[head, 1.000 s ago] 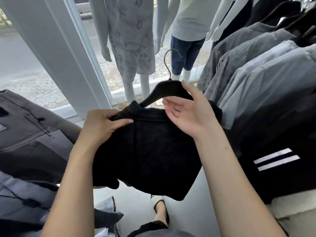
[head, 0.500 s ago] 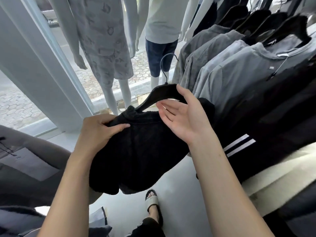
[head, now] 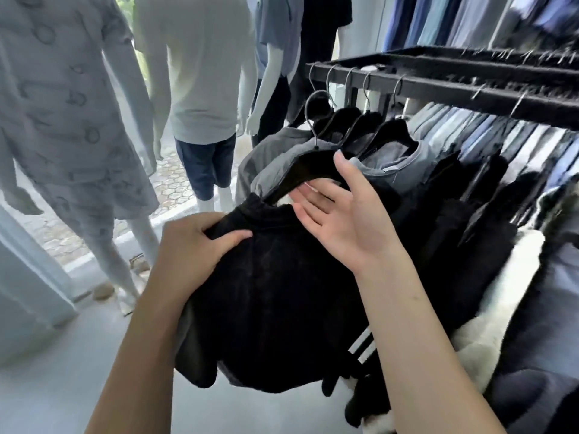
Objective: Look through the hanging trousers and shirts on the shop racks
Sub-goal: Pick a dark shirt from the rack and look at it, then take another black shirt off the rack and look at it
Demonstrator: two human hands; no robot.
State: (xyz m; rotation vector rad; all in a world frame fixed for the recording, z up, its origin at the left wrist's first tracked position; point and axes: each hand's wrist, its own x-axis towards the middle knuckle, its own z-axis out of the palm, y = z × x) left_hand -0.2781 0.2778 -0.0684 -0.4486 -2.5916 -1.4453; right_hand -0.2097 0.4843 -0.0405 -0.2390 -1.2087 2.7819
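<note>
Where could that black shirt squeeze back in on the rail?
The roomiest spot is the rail's near end, before the first hanger, beside the mannequins. Past the grey shirts the clothes hang packed tight. The left hand grips the black shirt; the right hand is open.

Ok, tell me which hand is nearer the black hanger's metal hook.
Right. The right hand is just below the hook, fingers against the black hanger. The left hand grips the black shirt lower left, farther away.
</note>
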